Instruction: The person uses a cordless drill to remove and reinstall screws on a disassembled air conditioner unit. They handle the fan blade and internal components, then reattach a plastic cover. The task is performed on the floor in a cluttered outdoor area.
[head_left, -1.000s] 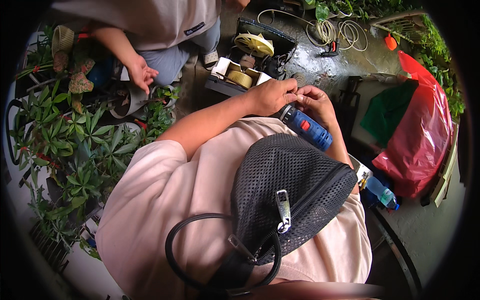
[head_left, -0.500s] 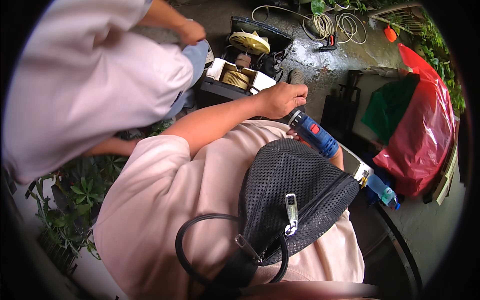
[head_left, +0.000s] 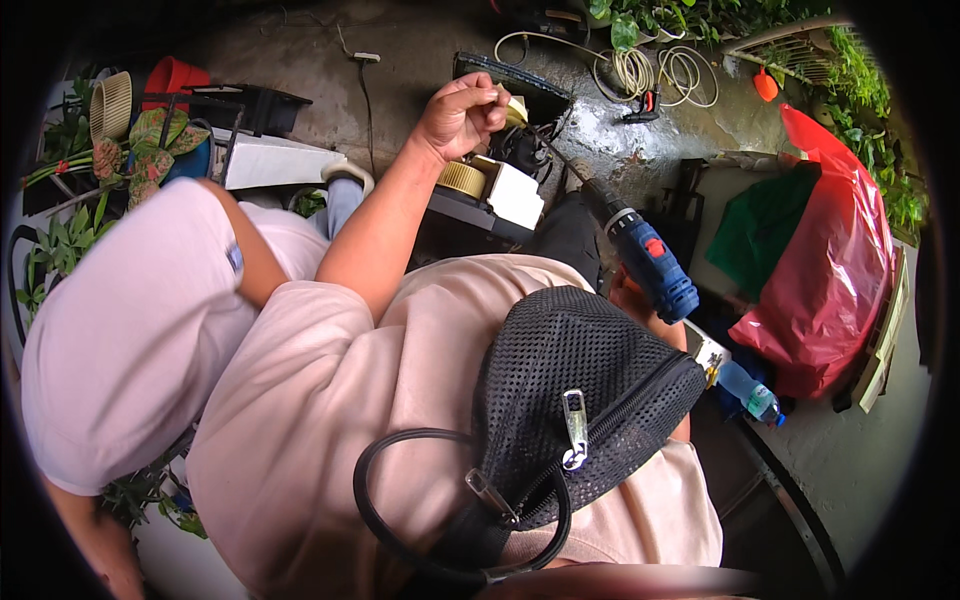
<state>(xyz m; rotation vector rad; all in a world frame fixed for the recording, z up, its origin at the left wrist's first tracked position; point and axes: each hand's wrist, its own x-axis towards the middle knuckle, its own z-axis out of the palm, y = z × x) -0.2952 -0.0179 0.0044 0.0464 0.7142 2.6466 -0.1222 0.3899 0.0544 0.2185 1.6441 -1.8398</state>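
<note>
My right hand (head_left: 637, 298) is wrapped around the grip of a blue cordless drill (head_left: 652, 262), partly hidden behind it. A long dark bit (head_left: 568, 163) extends from the chuck toward an opened appliance. My left hand (head_left: 462, 116) is raised over that appliance with its fingers curled closed; whether something small is pinched in them, I cannot make out. Below the hand are the appliance's white housing (head_left: 515, 193) and a cream ribbed wheel (head_left: 461, 179). A cream fan (head_left: 516, 110) is mostly hidden behind the fingers.
A co-worker in a pale shirt (head_left: 130, 330) bends close at my left. Potted plants (head_left: 160, 150) and a white panel (head_left: 275, 160) lie beyond. Coiled hose (head_left: 635, 72) is at the back. A red plastic bag (head_left: 815, 290) and water bottle (head_left: 750, 390) are on the right.
My left hand has left the drill's chuck and moved up and left over the appliance. The drill's long bit is now exposed. The co-worker has bent lower, uncovering the plants and white panel.
</note>
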